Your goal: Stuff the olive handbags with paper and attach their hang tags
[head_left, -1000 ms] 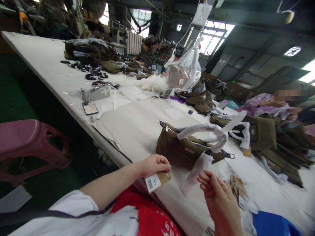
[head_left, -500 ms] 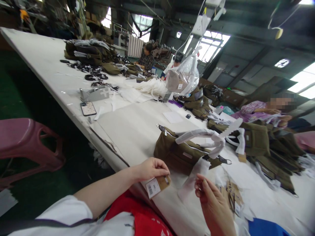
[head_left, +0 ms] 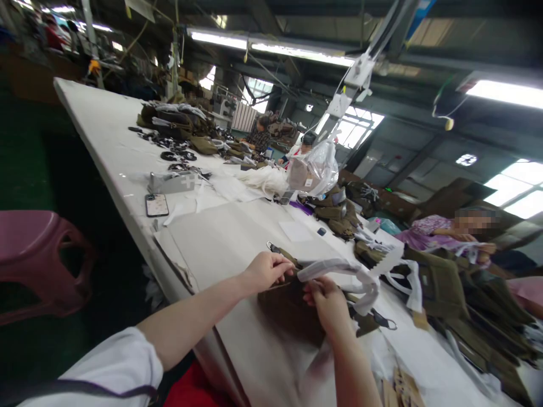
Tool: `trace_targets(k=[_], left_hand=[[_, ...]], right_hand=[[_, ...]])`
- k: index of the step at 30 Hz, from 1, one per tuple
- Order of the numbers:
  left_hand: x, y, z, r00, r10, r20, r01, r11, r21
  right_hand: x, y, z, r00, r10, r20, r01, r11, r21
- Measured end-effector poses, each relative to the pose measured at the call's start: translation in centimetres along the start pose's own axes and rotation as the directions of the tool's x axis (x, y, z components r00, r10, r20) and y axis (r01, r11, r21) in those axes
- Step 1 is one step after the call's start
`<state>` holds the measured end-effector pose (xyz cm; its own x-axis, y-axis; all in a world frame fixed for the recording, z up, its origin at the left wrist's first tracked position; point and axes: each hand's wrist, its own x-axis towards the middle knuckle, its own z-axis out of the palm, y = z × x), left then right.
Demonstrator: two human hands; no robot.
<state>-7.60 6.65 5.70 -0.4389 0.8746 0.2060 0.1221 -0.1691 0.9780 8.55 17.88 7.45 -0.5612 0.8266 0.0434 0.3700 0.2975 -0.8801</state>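
the left hand and right hand are at the brown bag, near its white handle. fingers are bent; i can't tell if they grip anything.

A pink plastic stool stands on the green floor beside a long white table, where a phone in a patterned case lies near the edge, just beside a grey piece marked with a white cross. Farther along, a clear plastic bag encloses a brownish item near a purple object, a white sheet lying flat nearby. At right, a person in a purple patterned top handles white strips. Lit tube lights hang overhead, and bright windows line the far wall
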Motion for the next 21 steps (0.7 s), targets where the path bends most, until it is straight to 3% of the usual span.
trace_targets(k=[5,10,18,21], left_hand=[[1.3,-1.0,0.4,0.98,-0.198,-0.012,0.19,0.956,-0.223],[1.0,-1.1,0.2,0.966,-0.255,-0.045,0.219,0.897,-0.384],[-0.4,-1.2,0.8,0.96,-0.278,0.02,0.233,0.765,-0.601],[-0.6,-1.0,1.0,0.956,-0.293,0.027,0.241,0.728,-0.642]], right_hand=[[2.7,-0.2,0.6,0.98,0.081,0.183,-0.106,0.986,0.13],[3.3,0.0,0.9,0.891,0.166,0.422,-0.23,0.967,0.107],[2.2,-0.7,3.1,0.895,0.223,0.386,-0.277,0.957,0.09],[1.9,-0.7,3.2,0.92,0.158,0.359,-0.215,0.968,0.126]])
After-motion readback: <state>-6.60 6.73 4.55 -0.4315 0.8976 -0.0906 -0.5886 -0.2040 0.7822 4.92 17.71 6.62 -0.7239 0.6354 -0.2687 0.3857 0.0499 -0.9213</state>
